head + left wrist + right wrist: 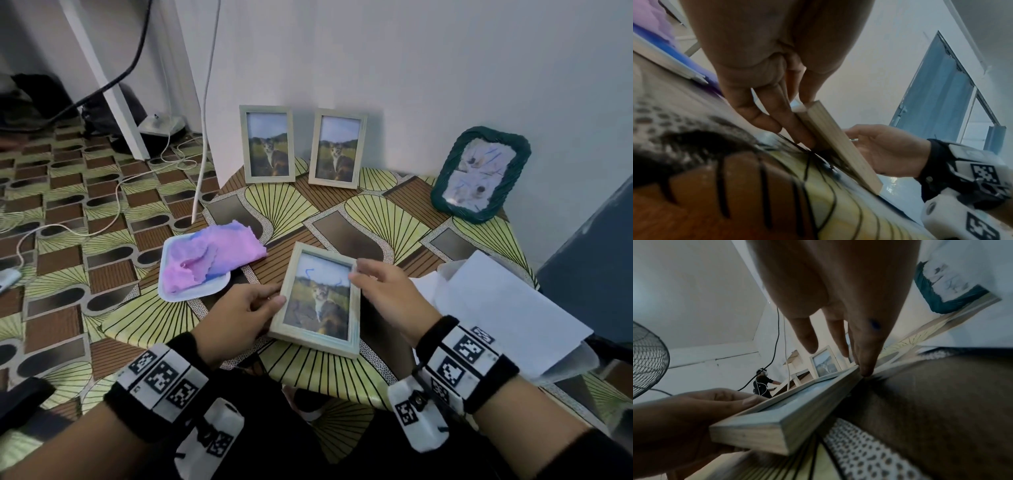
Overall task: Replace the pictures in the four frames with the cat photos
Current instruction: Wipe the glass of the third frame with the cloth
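Observation:
A pale wooden frame (318, 298) with a cat photo under blue scribbles tilts up off the table (308, 212) near its front edge. My left hand (272, 295) grips its left edge, thumb on the front and fingers behind. My right hand (363, 274) pinches the upper right edge. The left wrist view shows my left fingers (797, 129) under the frame (838, 146). Against the back wall stand two matching frames (269, 144) (337, 150) with cat photos. At the back right leans a green woven frame (479, 174) with a pale scribbled picture.
A white tray (191, 294) with a pink and blue cloth (205, 260) lies left of the held frame. White paper sheets (496, 301) lie at the right. Cables (113, 212) run over the floor at the left. A fan (647, 361) stands nearby.

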Motion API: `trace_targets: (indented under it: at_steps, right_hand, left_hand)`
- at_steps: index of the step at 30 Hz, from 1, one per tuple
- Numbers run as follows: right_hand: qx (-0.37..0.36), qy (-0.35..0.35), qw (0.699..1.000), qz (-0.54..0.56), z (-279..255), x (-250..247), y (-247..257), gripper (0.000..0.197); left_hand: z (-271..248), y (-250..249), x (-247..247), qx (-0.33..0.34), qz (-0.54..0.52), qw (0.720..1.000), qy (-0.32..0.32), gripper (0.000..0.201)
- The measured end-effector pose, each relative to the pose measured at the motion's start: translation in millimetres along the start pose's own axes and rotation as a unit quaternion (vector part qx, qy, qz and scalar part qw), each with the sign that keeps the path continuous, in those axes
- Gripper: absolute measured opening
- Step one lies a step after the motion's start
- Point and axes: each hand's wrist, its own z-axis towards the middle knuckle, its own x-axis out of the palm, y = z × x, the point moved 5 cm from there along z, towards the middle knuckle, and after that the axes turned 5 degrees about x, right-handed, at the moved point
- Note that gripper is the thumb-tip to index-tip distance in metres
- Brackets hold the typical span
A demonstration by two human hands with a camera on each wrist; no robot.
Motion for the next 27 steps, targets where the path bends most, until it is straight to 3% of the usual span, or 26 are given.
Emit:
trace_targets:
  at_steps: [2,6,10,14,19,22,23,27]
  right_hand:
    - [-0.016,0.039,0.998,-0.038,-1,4,0,0.015]
    - [-0.054,0.088,0.985,-0.14,-7,6,-3,0.017]
    - [-0.069,0.126,0.944,-0.297,-21,8,-9,0.052]
    - [-0.051,0.139,0.917,-0.37,-29,12,-8,0.063]
    - [-0.026,0.132,0.918,-0.374,-24,13,-8,0.065]
    - [-0.027,0.124,0.919,-0.372,-21,12,-10,0.067]
    - [-0.03,0.125,0.92,-0.371,-20,12,-11,0.067]
    - [-0.04,0.136,0.92,-0.365,-20,14,-9,0.065]
  left_hand:
    - [0,3,-5,-0.017,0.031,0.999,-0.004,0.034]
    - [-2,5,-18,0.0,0.201,0.979,-0.019,0.035]
    - [5,-8,-38,0.068,0.274,0.957,-0.064,0.028]
    - [38,-16,-52,0.102,0.423,0.899,-0.035,0.04]
    - [78,-3,-46,-0.034,0.567,0.817,0.097,0.07]
    - [83,-2,-44,-0.055,0.63,0.764,0.13,0.046]
    - [83,-1,-45,-0.057,0.63,0.765,0.123,0.041]
    - [83,8,-55,-0.037,0.536,0.84,0.07,0.021]
